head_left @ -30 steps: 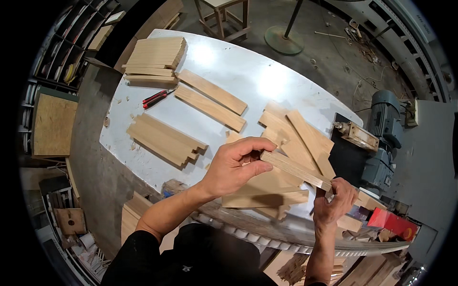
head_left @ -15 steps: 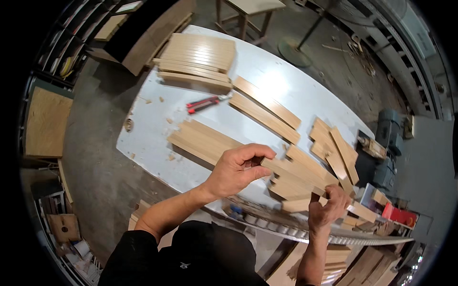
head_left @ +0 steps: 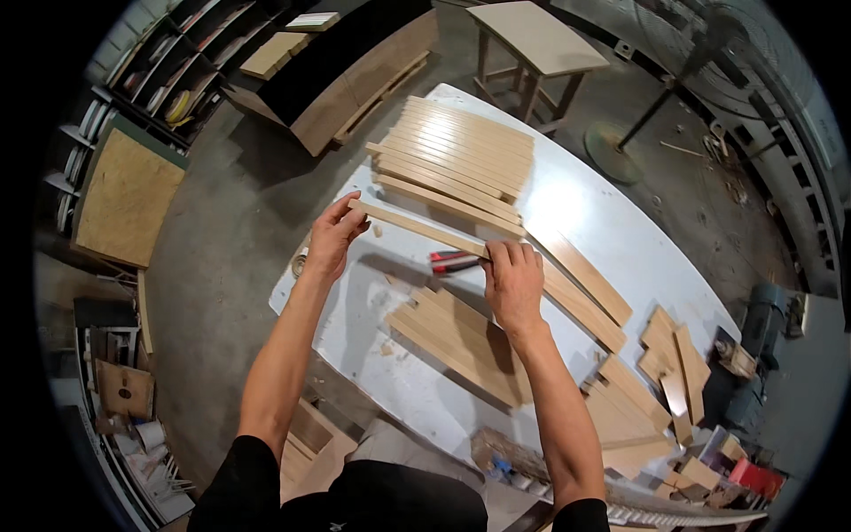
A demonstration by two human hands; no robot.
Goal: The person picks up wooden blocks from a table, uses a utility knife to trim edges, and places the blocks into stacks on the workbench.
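Wooden strip (head_left: 417,228) above the tabletop (head_left: 576,199), near the strip row (head_left: 461,146): I see left hand (head_left: 333,238) and right hand (head_left: 514,282) clamped on it toward opposite ends. A slackened pinch could drop one end onto the red-handled tool (head_left: 455,266) or knock the row askew.

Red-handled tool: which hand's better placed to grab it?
Right hand, probably: it appears beside the red-handled tool; the left hand is farther off, at the other end of the wooden strip both hold.
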